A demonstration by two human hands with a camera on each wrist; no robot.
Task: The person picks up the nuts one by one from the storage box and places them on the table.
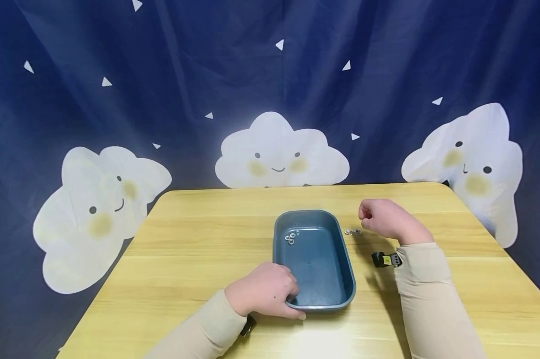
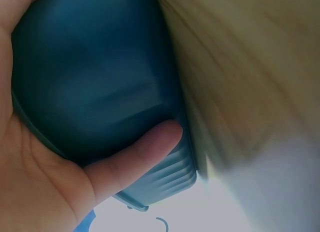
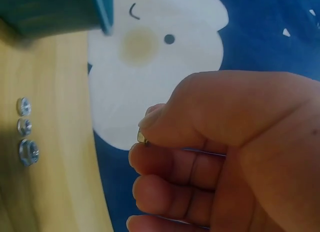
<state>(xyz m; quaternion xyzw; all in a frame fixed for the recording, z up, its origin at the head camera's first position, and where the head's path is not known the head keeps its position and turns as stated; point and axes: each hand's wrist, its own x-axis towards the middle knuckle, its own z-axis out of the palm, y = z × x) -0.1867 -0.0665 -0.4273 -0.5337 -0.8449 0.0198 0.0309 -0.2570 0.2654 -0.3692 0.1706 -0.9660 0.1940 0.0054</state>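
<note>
A dark blue plastic bin [image 1: 316, 269] stands on the table. My left hand [image 1: 266, 289] grips its near left corner, thumb [image 2: 137, 154] against the outer wall and fingers over the rim. Several small metal nuts [image 1: 291, 239] lie inside toward the bin's far left. Right of the bin, my right hand [image 1: 388, 219] is raised above the table. Between its thumb and index finger it pinches a small metal nut [image 3: 141, 137], mostly hidden by the fingertips. Below and left of that hand, more nuts [image 3: 25, 127] lie in a short row on the wood, close to the bin's right side.
The light wooden table [image 1: 194, 249] runs back to a dark blue curtain [image 1: 234, 55] printed with white clouds and triangles. A black wrist device [image 1: 386, 260] hangs under the right sleeve, and another black one [image 1: 248, 325] is at the left wrist.
</note>
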